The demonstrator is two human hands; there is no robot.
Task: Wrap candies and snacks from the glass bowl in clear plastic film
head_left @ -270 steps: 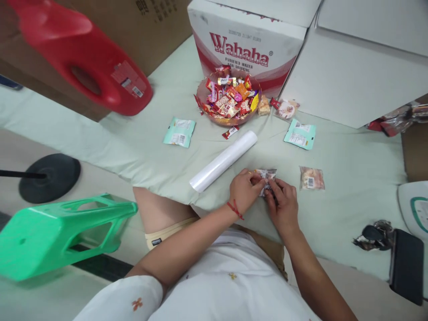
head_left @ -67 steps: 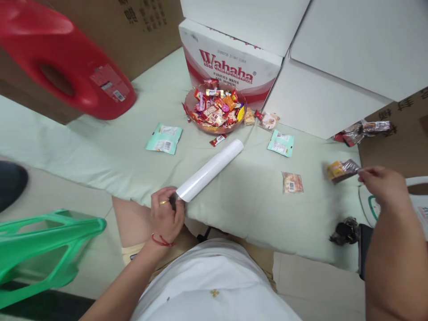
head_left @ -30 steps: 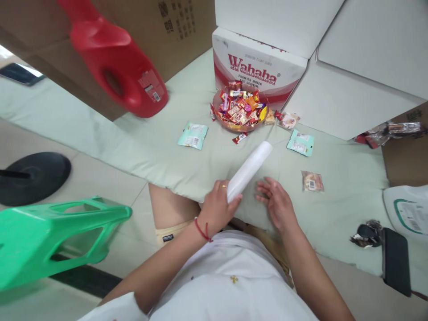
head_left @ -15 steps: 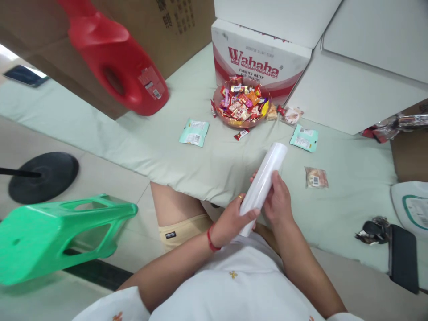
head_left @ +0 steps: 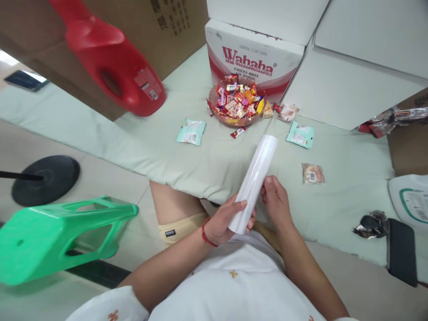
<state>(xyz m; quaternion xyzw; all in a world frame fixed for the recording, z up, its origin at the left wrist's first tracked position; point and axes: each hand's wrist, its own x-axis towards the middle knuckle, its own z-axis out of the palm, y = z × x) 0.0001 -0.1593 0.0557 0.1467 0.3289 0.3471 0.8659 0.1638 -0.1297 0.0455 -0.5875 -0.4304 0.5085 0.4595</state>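
Observation:
A white glossy roll [head_left: 254, 180] is held at a slant over my lap, its upper end pointing away from me over the cloth edge. My left hand [head_left: 232, 216] is wrapped round its lower part, thumb on top. Close to the roll's right side is my right hand [head_left: 276, 198], fingers curled with thumb and forefinger together; whether a thin edge of film lies between them is too small to tell. Beyond the roll stands a glass bowl [head_left: 230, 121] of wrapped candies, with a small red candy [head_left: 238, 132] in front of it.
Green packets [head_left: 191, 132] [head_left: 300, 134] and a clear snack packet [head_left: 313, 173] lie on the pale cloth. A red jug [head_left: 113, 67] and Wahaha box [head_left: 250, 58] stand behind. A green stool [head_left: 43, 236] is at left, a black phone [head_left: 401, 252] at right.
My right hand has come off the roll's side and closed its fingers beside it. The roll has shifted slightly left, with my left hand still round it.

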